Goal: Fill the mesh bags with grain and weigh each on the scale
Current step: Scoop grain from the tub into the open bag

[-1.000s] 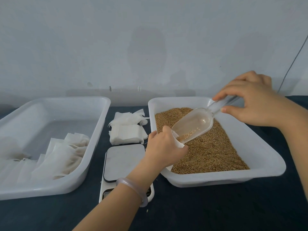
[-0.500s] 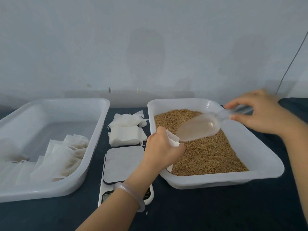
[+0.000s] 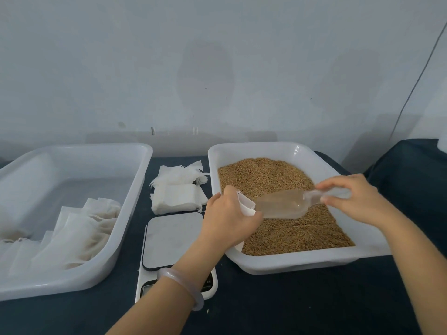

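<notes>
The left hand is gripping a white mesh bag, mouth gaping just beyond its curled fingers, over the grain tray to catch spills. The right hand fingers are pinching the clear scoop, seemingly empty, at the bag's mouth.

The white plastic digital scale carries a matt grey platform. Right of it: smooth translucent white plastic tray, rough brown grain, clear glossy plastic scoop.
</notes>
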Demonstrator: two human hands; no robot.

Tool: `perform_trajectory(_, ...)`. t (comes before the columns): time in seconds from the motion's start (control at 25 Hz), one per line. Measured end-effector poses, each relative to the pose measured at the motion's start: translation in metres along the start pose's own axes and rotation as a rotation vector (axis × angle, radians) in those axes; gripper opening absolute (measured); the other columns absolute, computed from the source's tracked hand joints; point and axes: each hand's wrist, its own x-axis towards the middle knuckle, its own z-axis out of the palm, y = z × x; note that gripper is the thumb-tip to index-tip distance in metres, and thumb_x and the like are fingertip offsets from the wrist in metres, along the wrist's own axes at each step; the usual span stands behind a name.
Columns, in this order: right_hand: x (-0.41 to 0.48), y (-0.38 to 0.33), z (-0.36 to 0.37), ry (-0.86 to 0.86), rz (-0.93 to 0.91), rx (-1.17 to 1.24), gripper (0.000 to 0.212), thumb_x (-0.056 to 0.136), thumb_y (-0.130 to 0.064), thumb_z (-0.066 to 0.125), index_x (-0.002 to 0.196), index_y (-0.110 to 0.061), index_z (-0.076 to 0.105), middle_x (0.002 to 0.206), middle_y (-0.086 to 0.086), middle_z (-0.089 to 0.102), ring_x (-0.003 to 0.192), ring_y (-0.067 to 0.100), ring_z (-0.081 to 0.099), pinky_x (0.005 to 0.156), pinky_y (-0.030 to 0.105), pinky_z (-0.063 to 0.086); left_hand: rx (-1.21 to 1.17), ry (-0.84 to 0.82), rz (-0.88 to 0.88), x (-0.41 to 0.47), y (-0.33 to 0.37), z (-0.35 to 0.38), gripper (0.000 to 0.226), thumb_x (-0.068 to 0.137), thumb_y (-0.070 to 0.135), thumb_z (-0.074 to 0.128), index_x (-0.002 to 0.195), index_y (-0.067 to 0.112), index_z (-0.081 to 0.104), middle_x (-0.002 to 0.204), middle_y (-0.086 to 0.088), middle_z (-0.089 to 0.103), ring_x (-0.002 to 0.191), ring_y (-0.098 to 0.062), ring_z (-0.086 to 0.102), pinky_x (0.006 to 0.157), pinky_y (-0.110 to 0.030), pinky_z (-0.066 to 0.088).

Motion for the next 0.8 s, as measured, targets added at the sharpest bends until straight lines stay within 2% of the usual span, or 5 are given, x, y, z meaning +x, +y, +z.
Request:
perform_trajectory(0.08,-0.002,-0.001,-0.015,0.048,-0.012,0.102,0.028,0.082,-0.019,0.069,0.090,-0.045,0.063,0.104,-0.022,0.062,0.111,0.005,0.051,0.106,0.045,0.031,0.083,-0.016,0.029,0.000,0.001,0.001,0.037,0.078,0.038,0.064,0.090,0.016,0.036,0.069,0.018,0.040,0.065,0.001,0.039,0.103,-0.035,0.034)
perform_trajectory(0.28,-0.001,-0.026,-0.046,0.053,-0.140,0.080,0.033,0.080,-0.012,0.071,0.088,-0.044,0.066,0.094,-0.026,0.063,0.093,-0.015,0.053,0.085,0.022,0.038,0.138,-0.038,0.019,0.000,0.003,0.001,0.038,0.078,0.039,0.062,0.091,0.015,0.036,0.068,0.017,0.039,0.076,-0.014,0.040,0.108,-0.031,0.027)
perform_trajectory(0.52,0.002,-0.070,-0.058,0.076,-0.262,-0.198,0.034,0.077,-0.022,0.073,0.088,-0.050,0.058,0.097,-0.022,0.057,0.109,0.003,0.032,0.101,0.034,0.024,0.215,-0.065,0.029,-0.002,0.004,0.001,0.037,0.078,0.040,0.060,0.095,0.013,0.040,0.066,0.012,0.049,0.072,-0.017,0.049,0.115,-0.030,0.016)
perform_trajectory(0.64,0.004,-0.094,-0.059,0.113,-0.389,-0.349,0.031,0.077,-0.023,0.072,0.088,-0.048,0.058,0.094,-0.025,0.057,0.103,0.000,0.027,0.096,0.025,0.010,0.219,-0.063,0.032,-0.003,0.006,0.000,0.039,0.078,0.040,0.060,0.098,0.012,0.043,0.072,0.009,0.052,0.080,-0.017,0.055,0.116,-0.030,0.016)
perform_trajectory(0.8,0.000,-0.112,-0.061,0.169,-0.455,-0.485,0.027,0.076,-0.023,0.071,0.096,-0.041,0.067,0.097,-0.021,0.060,0.104,0.003,0.028,0.095,0.027,0.009,0.219,-0.058,0.030,-0.003,0.006,0.000,0.040,0.078,0.042,0.061,0.095,0.011,0.042,0.070,0.010,0.047,0.077,-0.017,0.049,0.114,-0.030,0.018)
